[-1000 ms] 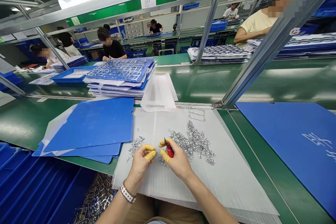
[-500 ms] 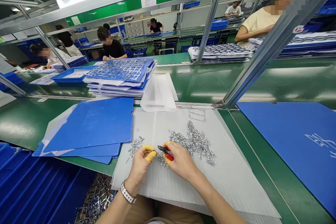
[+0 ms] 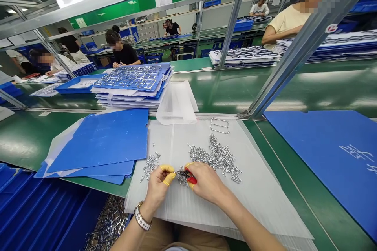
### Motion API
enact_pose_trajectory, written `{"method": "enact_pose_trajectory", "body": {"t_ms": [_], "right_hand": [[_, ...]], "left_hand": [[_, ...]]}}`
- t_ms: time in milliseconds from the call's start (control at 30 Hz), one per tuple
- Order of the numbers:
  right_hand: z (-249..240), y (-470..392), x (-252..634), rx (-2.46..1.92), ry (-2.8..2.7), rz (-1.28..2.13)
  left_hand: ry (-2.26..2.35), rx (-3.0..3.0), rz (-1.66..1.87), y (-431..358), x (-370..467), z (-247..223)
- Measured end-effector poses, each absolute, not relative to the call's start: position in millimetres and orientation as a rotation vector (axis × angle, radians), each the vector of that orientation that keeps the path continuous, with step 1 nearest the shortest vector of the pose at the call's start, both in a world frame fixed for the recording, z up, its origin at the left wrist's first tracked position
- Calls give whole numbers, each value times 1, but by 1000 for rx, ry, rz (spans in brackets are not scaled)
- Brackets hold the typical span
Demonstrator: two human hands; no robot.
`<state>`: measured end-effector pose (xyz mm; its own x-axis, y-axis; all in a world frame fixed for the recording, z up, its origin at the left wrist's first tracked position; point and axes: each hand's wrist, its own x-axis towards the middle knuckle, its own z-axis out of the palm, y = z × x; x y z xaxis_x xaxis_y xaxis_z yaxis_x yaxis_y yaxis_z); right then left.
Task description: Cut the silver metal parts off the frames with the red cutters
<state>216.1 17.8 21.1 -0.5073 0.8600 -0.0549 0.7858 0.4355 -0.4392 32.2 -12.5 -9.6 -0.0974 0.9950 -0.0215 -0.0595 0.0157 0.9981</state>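
My right hand (image 3: 204,180) is closed round red-handled nippers (image 3: 191,179), whose dark jaws point left. The jaw tips meet the fingertips of my left hand (image 3: 160,182), which pinches a tiny shiny piece, mostly hidden. Yellow covers wrap the fingertips I can see on both hands. Under and beyond the nippers lies a large heap of small silvery metallic-looking parts (image 3: 222,155). A smaller pile of similar parts (image 3: 151,162) lies left of my left hand. Everything rests on a translucent white sheet (image 3: 182,208).
A silvery rectangular frame (image 3: 219,125) lies at the sheet's far edge. Blue sheets (image 3: 103,141) are stacked left, another blue sheet (image 3: 318,145) lies right. A metal post (image 3: 282,66) rises at the right. Below left, a bin holds silvery frame scraps (image 3: 108,219). Several people work beyond.
The nippers have moved left, and their jaws have come up to the piece at my left fingertips. The camera view has shifted slightly.
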Motion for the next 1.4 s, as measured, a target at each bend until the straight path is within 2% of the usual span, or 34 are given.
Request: {"method": "enact_pose_trajectory", "body": {"t_ms": [733, 933, 1200, 1400], "right_hand": [[22, 16, 219, -1474, -2539, 663], [20, 19, 225, -1537, -2199, 872], [10, 12, 204, -1362, -1716, 1187], [6, 14, 201, -1464, -1820, 993]], "left_hand": [[1193, 1244, 1187, -17, 25, -12], [1200, 1012, 1176, -9, 30, -7], [1238, 891, 1189, -4, 36, -6], [1248, 1015, 1163, -1, 54, -11]]}}
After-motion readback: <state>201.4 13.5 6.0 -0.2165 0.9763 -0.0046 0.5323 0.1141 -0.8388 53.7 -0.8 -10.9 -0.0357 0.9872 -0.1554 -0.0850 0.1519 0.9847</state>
